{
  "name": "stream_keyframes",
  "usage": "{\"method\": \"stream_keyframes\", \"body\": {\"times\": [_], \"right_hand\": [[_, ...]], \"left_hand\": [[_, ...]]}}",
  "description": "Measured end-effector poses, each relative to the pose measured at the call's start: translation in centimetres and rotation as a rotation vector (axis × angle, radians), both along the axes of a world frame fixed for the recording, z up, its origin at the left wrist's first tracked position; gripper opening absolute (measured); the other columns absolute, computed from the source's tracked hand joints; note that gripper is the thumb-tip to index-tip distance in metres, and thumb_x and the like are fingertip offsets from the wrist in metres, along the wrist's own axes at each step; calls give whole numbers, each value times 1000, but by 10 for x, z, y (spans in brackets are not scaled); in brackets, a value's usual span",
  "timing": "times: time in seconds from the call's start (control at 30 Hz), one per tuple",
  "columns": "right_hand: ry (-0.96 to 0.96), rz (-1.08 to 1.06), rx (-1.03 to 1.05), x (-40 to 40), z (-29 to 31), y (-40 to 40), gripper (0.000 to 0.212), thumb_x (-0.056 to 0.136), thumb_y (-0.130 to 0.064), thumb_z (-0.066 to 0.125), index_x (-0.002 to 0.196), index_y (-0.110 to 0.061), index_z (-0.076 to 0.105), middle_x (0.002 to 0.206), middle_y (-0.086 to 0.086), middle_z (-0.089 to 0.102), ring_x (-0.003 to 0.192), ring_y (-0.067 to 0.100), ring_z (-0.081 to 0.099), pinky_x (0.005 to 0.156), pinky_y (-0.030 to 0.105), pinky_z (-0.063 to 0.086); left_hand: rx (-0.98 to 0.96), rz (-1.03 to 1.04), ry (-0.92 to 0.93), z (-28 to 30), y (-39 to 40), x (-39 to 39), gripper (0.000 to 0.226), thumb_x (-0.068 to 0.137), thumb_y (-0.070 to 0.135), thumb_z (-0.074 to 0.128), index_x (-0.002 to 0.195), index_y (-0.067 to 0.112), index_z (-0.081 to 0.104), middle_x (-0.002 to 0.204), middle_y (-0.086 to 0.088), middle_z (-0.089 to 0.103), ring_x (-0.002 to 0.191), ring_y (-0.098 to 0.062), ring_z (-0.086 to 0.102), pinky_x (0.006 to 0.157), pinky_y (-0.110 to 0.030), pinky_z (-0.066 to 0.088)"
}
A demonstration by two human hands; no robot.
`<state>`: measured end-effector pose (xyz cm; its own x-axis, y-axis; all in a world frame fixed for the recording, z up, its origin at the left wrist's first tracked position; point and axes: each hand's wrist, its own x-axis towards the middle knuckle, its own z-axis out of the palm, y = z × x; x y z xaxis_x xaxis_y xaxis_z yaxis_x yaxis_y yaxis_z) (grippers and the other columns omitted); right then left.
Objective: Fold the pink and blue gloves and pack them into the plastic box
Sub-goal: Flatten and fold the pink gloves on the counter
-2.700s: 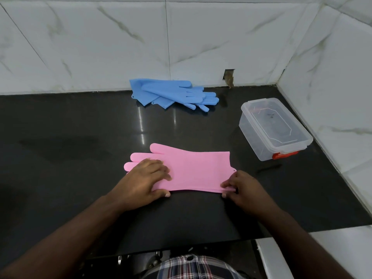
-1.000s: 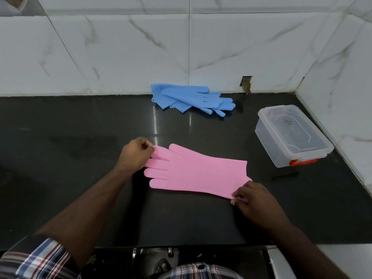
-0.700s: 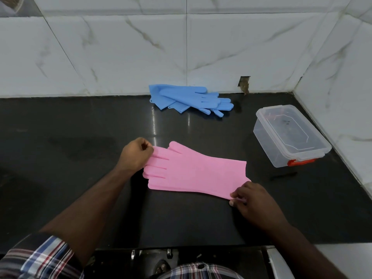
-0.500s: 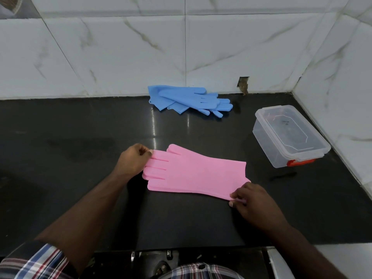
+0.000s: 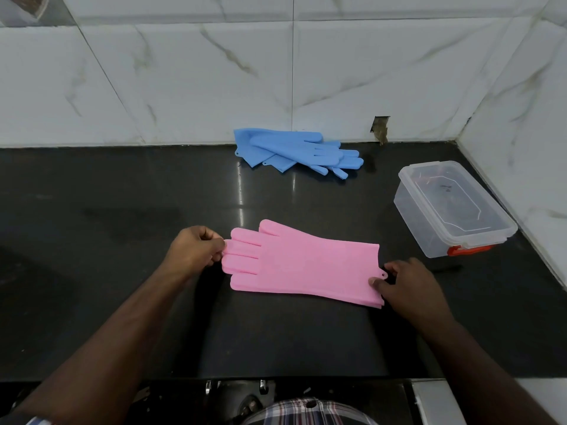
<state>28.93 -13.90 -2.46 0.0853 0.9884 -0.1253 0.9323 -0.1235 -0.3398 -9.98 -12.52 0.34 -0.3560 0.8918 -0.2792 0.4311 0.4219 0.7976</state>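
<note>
The black counter (image 5: pixel 92 302) lies bare along its left half and front edge. The blue gloves (image 5: pixel 294 151) block the back edge at the wall; the lidded plastic box (image 5: pixel 454 210) fills the right back corner, its lid shutting the way in.

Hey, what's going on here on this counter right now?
A person is handling the pink gloves, which lie flat on the black counter. The left hand pinches the fingertips and the right hand holds the cuff corner. The blue gloves lie near the wall, untouched. The plastic box sits to the right with its lid on.
</note>
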Motion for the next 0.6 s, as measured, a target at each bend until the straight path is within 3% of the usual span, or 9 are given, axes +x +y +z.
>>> {"method": "stream_keyframes", "body": {"times": [0.2, 0.3, 0.4, 0.5, 0.6], "right_hand": [[-66, 27, -14, -4, 4, 0, 44, 84, -49, 67, 114, -17, 66, 100, 2, 58, 87, 14, 52, 75, 30, 41], [-61, 27, -41, -8, 6, -1, 48, 84, -52, 65, 115, -16, 65, 102, 2, 60, 92, 16, 55, 79, 31, 45], [-36, 8, -65, -13, 7, 2, 50, 82, -52, 68, 116, -15, 63, 104, 2, 62, 95, 17, 57, 79, 31, 46], [20, -49, -125, -20, 14, 7, 39, 80, -47, 73, 103, -16, 62, 96, 1, 61, 86, 14, 57, 74, 30, 46], [52, -75, -141, -26, 17, 12, 29, 78, -37, 75, 87, -15, 58, 87, 2, 60, 79, 16, 56, 70, 33, 47]], "left_hand": [[-122, -26, 60, -15, -6, -6, 7, 83, 16, 72, 87, 11, 68, 84, -13, 73, 68, -19, 62, 68, -38, 55], [60, 49, 94, -13, -8, 2, 11, 85, 24, 72, 93, 22, 65, 85, 2, 70, 76, -19, 65, 72, -35, 53], [263, 81, -32, -1, -10, 24, 6, 92, 25, 64, 96, 21, 66, 91, 3, 71, 82, -14, 66, 75, -32, 53], [204, 5, -250, 5, -9, 42, 12, 96, 21, 60, 100, 12, 67, 97, -7, 72, 84, -18, 68, 78, -34, 56], [118, -107, -195, 0, -11, 48, 15, 98, 23, 58, 102, 13, 68, 99, -7, 73, 86, -15, 69, 76, -28, 57]]}}
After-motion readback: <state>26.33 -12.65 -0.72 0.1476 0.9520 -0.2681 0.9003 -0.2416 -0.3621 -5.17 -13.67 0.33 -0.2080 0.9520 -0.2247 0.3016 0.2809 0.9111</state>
